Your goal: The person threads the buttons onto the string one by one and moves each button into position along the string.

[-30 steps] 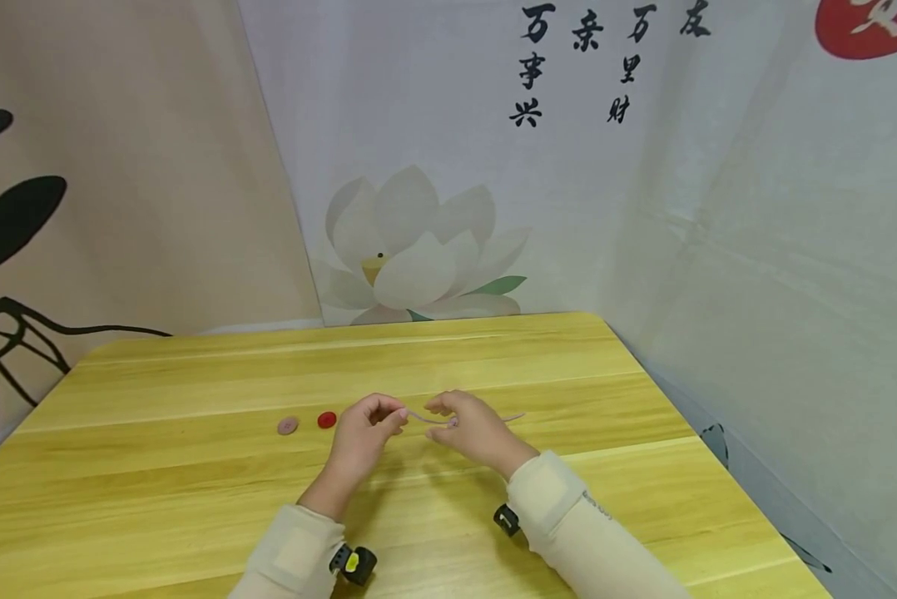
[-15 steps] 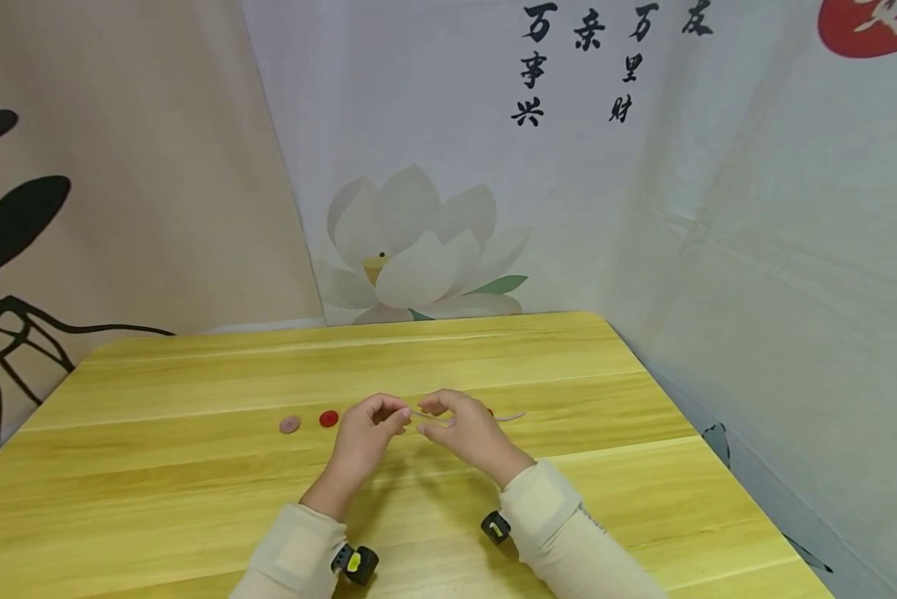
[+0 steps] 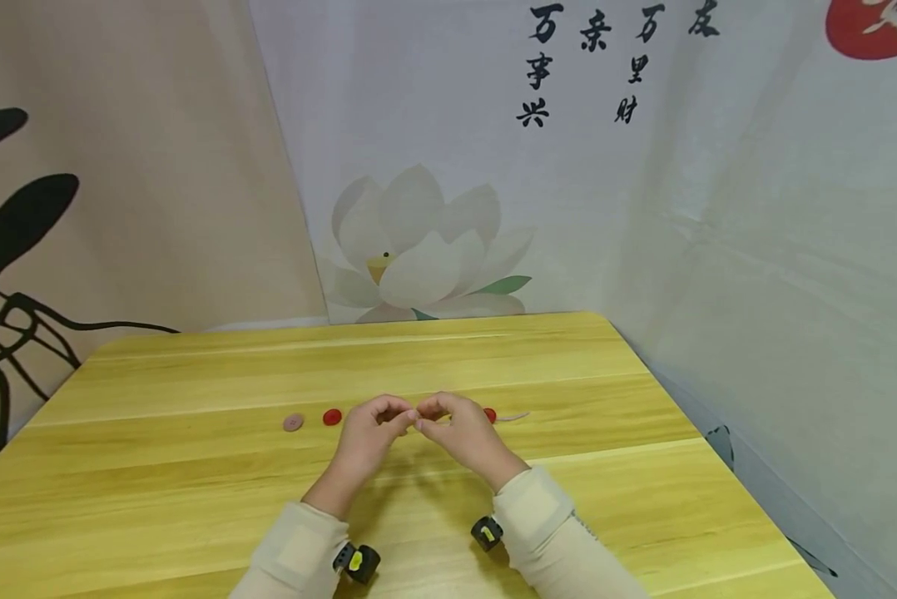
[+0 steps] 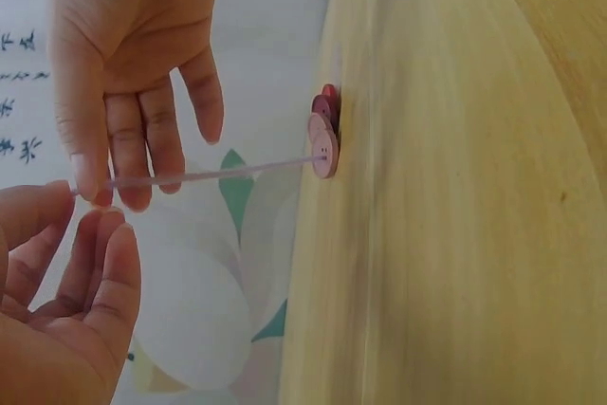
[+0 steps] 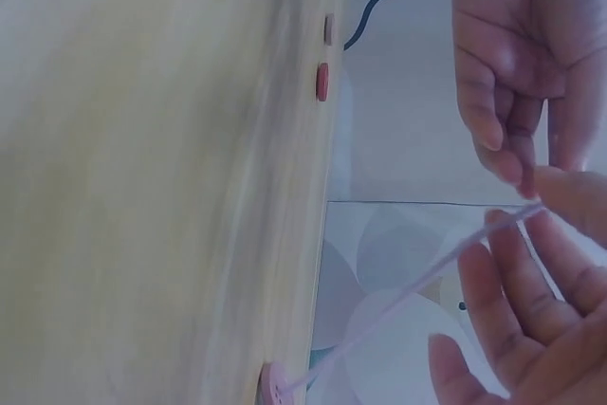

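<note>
A thin pale lilac cord [image 4: 218, 174] stretches from my fingertips down to buttons at the table top. My left hand [image 3: 366, 437] pinches the cord's near end between thumb and forefinger. Right beside it, fingertips meeting, my right hand [image 3: 465, 434] pinches the same cord. In the left wrist view the cord enters a pink button [image 4: 325, 156], which leans against another pink button [image 4: 319, 127] and two red ones [image 4: 325, 101]. From the head, a red button [image 3: 490, 413] and the cord's tail [image 3: 513, 416] show past my right hand; the pink buttons there are hidden.
To the left of my hands, a separate red button [image 3: 332, 417] and a dusky pink button [image 3: 293, 423] lie flat on the wooden table [image 3: 194, 482]. A printed cloth backdrop [image 3: 448, 125] hangs behind the table's far edge.
My right hand has slid left along the cord until its fingertips meet those of my left hand. The red button behind it has come into view. My left hand stays nearly in place.
</note>
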Tool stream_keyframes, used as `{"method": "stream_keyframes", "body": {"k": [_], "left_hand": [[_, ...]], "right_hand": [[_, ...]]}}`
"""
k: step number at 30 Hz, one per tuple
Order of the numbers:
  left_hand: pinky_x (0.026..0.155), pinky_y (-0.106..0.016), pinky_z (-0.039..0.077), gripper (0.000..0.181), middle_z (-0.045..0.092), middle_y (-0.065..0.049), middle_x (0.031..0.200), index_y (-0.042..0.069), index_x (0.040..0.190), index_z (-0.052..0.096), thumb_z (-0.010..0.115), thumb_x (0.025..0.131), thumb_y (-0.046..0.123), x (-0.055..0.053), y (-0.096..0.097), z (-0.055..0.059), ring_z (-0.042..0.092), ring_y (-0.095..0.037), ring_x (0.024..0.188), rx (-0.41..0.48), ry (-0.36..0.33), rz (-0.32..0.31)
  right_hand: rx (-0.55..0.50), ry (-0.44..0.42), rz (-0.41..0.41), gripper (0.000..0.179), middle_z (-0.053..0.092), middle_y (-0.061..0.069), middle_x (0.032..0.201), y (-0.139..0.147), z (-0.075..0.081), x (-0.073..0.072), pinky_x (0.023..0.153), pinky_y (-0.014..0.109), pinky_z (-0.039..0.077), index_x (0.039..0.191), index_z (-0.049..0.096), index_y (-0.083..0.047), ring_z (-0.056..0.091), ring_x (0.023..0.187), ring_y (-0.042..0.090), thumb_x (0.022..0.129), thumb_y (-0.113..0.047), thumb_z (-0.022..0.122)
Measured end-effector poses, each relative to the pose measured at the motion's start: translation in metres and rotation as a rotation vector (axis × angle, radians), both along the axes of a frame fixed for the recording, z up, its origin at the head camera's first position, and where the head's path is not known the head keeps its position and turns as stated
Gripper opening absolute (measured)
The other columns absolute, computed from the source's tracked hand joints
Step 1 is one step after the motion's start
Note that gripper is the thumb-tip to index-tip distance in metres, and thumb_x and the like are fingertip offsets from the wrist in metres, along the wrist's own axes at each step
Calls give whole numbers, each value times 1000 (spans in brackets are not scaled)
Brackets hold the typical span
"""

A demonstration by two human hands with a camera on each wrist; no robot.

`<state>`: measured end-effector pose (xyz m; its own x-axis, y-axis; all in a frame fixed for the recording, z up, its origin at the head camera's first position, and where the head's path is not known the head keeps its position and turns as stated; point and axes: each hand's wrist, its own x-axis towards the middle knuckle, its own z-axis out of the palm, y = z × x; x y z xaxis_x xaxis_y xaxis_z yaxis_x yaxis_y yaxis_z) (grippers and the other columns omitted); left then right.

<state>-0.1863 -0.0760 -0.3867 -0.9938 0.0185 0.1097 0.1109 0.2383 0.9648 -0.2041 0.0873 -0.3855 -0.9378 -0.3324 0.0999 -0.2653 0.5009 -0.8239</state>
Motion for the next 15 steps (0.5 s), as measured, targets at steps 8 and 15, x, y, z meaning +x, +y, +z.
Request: {"method": "stream_keyframes", "body": {"k": [8, 15], "left_hand": [[76, -38, 52, 12, 66, -7, 89, 1, 95, 69, 66, 92, 12, 1, 0, 1, 57, -14, 78, 10, -5, -6], [81, -42, 52, 12, 65, -7, 91, 1, 97, 68, 65, 92, 11, 0, -1, 1, 60, -20, 82, -2, -21, -14]], "right_hand": [[-5, 5, -9, 12, 65, -3, 97, 0, -1, 0, 74, 33, 50, 100, 68, -16, 57, 91, 16, 96, -25, 62], [-5, 29, -7, 12, 64, -3, 94, 0, 0, 0, 73, 32, 48, 98, 68, -15, 55, 89, 15, 96, -25, 62]]}}
